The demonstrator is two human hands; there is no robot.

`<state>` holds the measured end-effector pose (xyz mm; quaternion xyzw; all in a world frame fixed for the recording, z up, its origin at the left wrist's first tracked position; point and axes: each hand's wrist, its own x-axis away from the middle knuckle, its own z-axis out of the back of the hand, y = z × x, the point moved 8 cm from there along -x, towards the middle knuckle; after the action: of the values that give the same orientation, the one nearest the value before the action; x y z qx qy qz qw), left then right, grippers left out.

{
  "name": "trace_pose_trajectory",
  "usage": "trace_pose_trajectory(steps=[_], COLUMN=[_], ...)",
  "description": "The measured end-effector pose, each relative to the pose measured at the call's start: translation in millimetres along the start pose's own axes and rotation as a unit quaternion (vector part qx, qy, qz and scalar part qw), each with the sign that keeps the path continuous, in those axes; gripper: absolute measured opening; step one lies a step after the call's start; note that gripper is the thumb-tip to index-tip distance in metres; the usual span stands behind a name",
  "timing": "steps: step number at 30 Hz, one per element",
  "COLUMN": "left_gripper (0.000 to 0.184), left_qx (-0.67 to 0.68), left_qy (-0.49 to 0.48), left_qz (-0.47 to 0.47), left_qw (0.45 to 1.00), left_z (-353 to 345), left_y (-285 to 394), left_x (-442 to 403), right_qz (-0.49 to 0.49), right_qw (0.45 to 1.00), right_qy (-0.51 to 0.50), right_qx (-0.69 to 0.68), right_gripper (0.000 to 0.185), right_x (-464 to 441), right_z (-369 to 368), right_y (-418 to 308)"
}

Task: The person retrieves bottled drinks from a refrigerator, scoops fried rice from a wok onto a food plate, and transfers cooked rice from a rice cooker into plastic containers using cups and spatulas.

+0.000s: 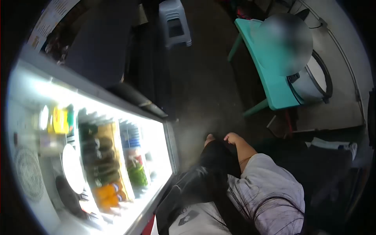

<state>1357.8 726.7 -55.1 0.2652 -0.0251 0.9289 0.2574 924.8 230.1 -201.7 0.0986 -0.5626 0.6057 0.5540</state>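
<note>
My right hand [232, 138] hangs beside my dark trousers with nothing in it, its fingers loosely bent and slightly apart. It stays clear of every object. No part of my left hand shows. On the left stands a lit refrigerator [169, 147]. Its shelves hold several dark bottles [100, 147], orange-filled bottles [107, 194], a bundle of leafy greens [138, 175] and a yellow package [60, 120]. A round white plate or lid [73, 168] stands near the wire shelf.
A turquoise table [274, 92] is at the upper right, with a large silver pot or cooker [307, 84] at its edge and a blurred patch over part of it. A grey plastic stool [175, 23] stands at the top. Dark floor [199, 86] runs ahead.
</note>
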Motion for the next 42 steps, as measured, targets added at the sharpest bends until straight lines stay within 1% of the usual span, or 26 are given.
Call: trace_pose_trajectory(steps=[2,4,6,7,8,10,12,15,18,19,20,21,22,23,25,26,27,30,32,33,34,35,37,38,40,42], left_gripper=[0.043,0.041,0.040,0.040,0.039,0.030,0.035,0.059,0.057,0.053,0.047,0.040,0.036,0.034,0.035,0.036,0.036,0.038,0.038,0.038,0.037,0.037,0.037,0.037,0.037,0.037], left_qx=[-0.004,-0.019,-0.047,-0.044,-0.036,0.097,0.003,-0.006,-0.147,-0.104,-0.248,-0.316,-0.438,-0.494,-0.486,-0.476,-0.489,-0.461,-0.490,-0.492,-0.516,-0.537,-0.590,-0.610,-0.630,-0.640], left_qy=[-0.080,-0.136,-0.152,-0.141,-0.130,-0.113,-0.087,-0.179,-0.192,-0.285,-0.278,-0.273,-0.243,-0.182,-0.257,-0.287,-0.290,-0.367,-0.407,-0.409,-0.430,-0.447,-0.443,-0.439,-0.440,-0.447], left_qz=[-0.053,-0.112,-0.186,-0.228,-0.265,-0.341,-0.458,-0.411,-0.544,-0.429,-0.526,-0.552,-0.665,-0.768,-0.696,-0.657,-0.671,-0.660,-0.688,-0.693,-0.700,-0.698,-0.674,-0.660,-0.634,-0.607], left_qw=[0.995,0.984,0.970,0.963,0.955,0.928,0.885,0.894,0.804,0.851,0.765,0.722,0.555,0.366,0.462,0.509,0.476,0.466,0.348,0.331,0.243,0.155,0.045,-0.005,-0.085,-0.148], left_z=[7,28,64,85,106,126,148,150,92,35,21,-17,-92,-86,-131,-118,-127,-161,-204,-214,-217,-221,-232,-234,-236,-234], left_y=[80,177,285,353,420,535,648,780,890,906,940,962,988,1001,1026,1043,1043,1025,972,945,894,840,734,678,563,460], left_x=[-41,-78,-116,-141,-163,-201,-216,-238,-280,-341,-321,-342,-386,-325,-314,-254,-212,-131,-80,-58,-33,-11,26,45,96,142], right_qz=[-0.084,0.067,-0.015,-0.030,-0.007,0.115,0.131,0.169,0.135,0.098,0.061,-0.042,-0.137,-0.180,-0.310,-0.394,-0.407,-0.486,-0.461,-0.482,-0.491,-0.474,-0.380,-0.380,-0.345,-0.337], right_qw=[0.989,0.987,0.995,0.990,0.959,0.903,0.838,0.727,0.655,0.674,0.656,0.701,0.790,0.808,0.814,0.802,0.779,0.730,0.739,0.706,0.695,0.590,0.326,0.319,0.150,0.099], right_qy=[-0.031,0.076,0.074,0.135,0.247,0.301,0.387,0.471,0.519,0.525,0.581,0.520,0.441,0.367,0.255,0.204,0.215,0.294,0.331,0.425,0.432,0.464,0.483,0.487,0.584,0.736], right_qx=[0.119,0.122,0.065,-0.020,-0.136,-0.286,-0.362,-0.470,-0.532,-0.510,-0.479,-0.486,-0.403,-0.424,-0.421,-0.400,-0.426,-0.381,-0.362,-0.296,-0.300,-0.460,-0.719,-0.718,-0.719,-0.578], right_gripper=[0.026,0.027,0.018,0.014,0.016,0.019,0.018,0.026,0.023,0.018,0.017,0.015,0.024,0.025,0.027,0.027,0.027,0.028,0.028,0.025,0.025,0.023,0.020,0.020,0.020,0.019], right_x=[-11,-114,-61,-57,-39,-18,42,81,103,93,109,98,91,72,109,146,157,162,143,149,165,187,212,219,268,339], right_z=[37,55,133,176,228,322,413,471,431,389,352,293,240,157,82,61,29,-90,-176,-209,-227,-253,-304,-327,-382,-431], right_y=[21,134,57,34,13,-34,-81,-64,-35,-13,-21,-8,-3,17,6,-20,-26,-3,24,21,13,3,-21,-24,-13,3])
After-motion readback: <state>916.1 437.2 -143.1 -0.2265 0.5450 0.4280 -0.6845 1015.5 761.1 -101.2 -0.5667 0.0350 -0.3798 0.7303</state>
